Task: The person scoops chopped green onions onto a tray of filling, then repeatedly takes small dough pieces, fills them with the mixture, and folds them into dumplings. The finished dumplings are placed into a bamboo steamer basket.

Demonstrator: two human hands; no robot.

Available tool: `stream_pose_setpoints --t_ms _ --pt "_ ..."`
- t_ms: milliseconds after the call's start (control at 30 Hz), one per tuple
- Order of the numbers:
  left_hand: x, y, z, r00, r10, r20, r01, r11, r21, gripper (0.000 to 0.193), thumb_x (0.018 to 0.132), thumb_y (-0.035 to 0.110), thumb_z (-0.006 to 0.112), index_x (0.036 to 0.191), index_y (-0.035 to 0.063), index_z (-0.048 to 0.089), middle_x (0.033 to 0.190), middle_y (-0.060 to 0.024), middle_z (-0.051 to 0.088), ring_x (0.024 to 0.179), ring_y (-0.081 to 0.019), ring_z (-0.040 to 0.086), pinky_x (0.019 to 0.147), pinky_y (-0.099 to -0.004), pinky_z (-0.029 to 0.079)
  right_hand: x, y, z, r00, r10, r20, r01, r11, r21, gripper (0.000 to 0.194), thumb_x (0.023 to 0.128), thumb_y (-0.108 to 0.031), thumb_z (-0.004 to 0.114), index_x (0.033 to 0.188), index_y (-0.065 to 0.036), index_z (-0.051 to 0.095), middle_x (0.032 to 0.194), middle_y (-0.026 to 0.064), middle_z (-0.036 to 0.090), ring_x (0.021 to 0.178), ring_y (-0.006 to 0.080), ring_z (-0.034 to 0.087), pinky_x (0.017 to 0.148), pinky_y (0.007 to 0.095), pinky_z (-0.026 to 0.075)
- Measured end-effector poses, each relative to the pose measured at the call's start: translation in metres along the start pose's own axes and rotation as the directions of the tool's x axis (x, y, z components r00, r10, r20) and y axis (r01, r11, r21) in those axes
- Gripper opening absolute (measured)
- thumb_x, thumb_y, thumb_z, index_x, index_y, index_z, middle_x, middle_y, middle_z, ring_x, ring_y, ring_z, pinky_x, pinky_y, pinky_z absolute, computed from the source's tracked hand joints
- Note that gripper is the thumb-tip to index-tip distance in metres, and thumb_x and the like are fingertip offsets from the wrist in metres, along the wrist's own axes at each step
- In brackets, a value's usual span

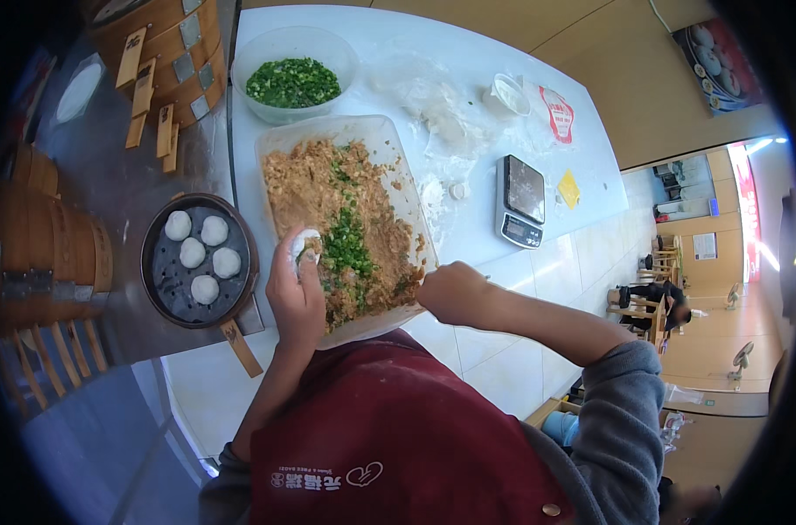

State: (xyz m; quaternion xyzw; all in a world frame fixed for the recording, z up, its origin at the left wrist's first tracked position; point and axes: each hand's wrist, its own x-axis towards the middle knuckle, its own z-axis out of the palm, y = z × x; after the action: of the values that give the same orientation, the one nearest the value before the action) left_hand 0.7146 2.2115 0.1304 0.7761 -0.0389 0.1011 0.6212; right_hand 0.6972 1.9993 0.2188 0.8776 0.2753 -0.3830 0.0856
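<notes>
My left hand point(299, 292) cups a piece of white dough point(305, 244) with some brown filling on it, above the near left part of a plastic tub point(403, 167). The tub holds brown minced filling point(299, 187) with a strip of chopped green onion point(349, 246) across it. My right hand point(454, 294) is curled at the tub's near right edge; whether it holds a tool is hidden. To the left, a round steamer basket point(150, 289) holds several white buns point(204, 289) on a dark perforated liner.
A bowl of chopped greens point(293, 82) stands beyond the tub. Farther right are a digital scale point(521, 200), a yellow scraper point(568, 189), a small white bowl point(508, 95) and a plastic bag point(450, 118). Stacked bamboo steamers point(44, 243) stand left. A seated person point(667, 305) is far off.
</notes>
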Motion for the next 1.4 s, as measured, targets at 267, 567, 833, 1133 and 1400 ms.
stream_pose_setpoints --t_ms 267,567,833,1133,1400 --pt "0.004 0.008 -0.006 0.977 -0.185 0.105 0.211 0.912 -0.353 0.034 0.093 0.002 0.043 0.126 -0.0021 0.048 0.114 -0.0145 0.059 0.103 -0.0218 0.057 0.091 -0.0320 0.043 -0.024 0.026 -0.012 0.989 -0.083 -0.121 0.146 0.464 0.874 0.028 0.090 -0.007 0.052 0.114 -0.009 0.066 0.062 0.0026 0.056 0.056 0.0172 0.049 0.056 0.0341 0.041" --pt "0.009 0.035 0.012 0.695 -0.336 0.636 0.629 -0.145 -0.764 0.044 0.092 0.005 0.046 0.135 0.0001 0.038 0.119 -0.0116 0.051 0.108 -0.0212 0.053 0.096 -0.0335 0.042 -0.028 -0.035 0.001 0.985 0.174 0.017 0.089 -0.582 0.808 0.032 0.095 -0.012 0.050 0.127 -0.008 0.058 0.062 -0.0079 0.033 0.048 0.0034 0.025 0.042 0.0191 0.019" --pt "-0.005 0.033 0.032 0.973 -0.115 0.198 0.204 0.828 -0.523 0.055 0.088 -0.005 0.052 0.139 -0.0030 0.030 0.126 -0.0133 0.046 0.108 -0.0150 0.050 0.091 -0.0269 0.043 -0.016 -0.056 0.012 0.942 0.293 -0.164 0.271 -0.376 0.886 0.035 0.097 -0.012 0.045 0.131 -0.009 0.054 0.056 -0.0074 0.038 0.048 0.0031 0.031 0.044 0.0200 0.025" --pt "0.032 0.024 0.004 0.785 -0.403 0.471 0.598 0.292 -0.747 0.040 0.088 -0.002 0.048 0.128 -0.0036 0.043 0.121 -0.0158 0.053 0.118 -0.0247 0.051 0.103 -0.0371 0.041 -0.017 -0.044 0.025 0.847 0.448 -0.286 0.397 -0.174 0.901 0.040 0.096 -0.008 0.047 0.136 -0.012 0.050 0.065 -0.0040 0.045 0.056 0.0072 0.041 0.053 0.0231 0.038" --pt "0.016 0.042 0.020 0.787 -0.495 0.369 0.579 0.386 -0.718 0.037 0.095 0.003 0.039 0.131 -0.0021 0.040 0.120 -0.0159 0.051 0.112 -0.0246 0.052 0.100 -0.0376 0.041 0.030 -0.073 0.030 0.601 0.540 -0.589 0.286 0.543 0.790 0.057 0.083 0.001 0.052 0.139 -0.008 0.042 0.090 0.0232 0.062 0.078 0.0388 0.061 0.068 0.0402 0.049"
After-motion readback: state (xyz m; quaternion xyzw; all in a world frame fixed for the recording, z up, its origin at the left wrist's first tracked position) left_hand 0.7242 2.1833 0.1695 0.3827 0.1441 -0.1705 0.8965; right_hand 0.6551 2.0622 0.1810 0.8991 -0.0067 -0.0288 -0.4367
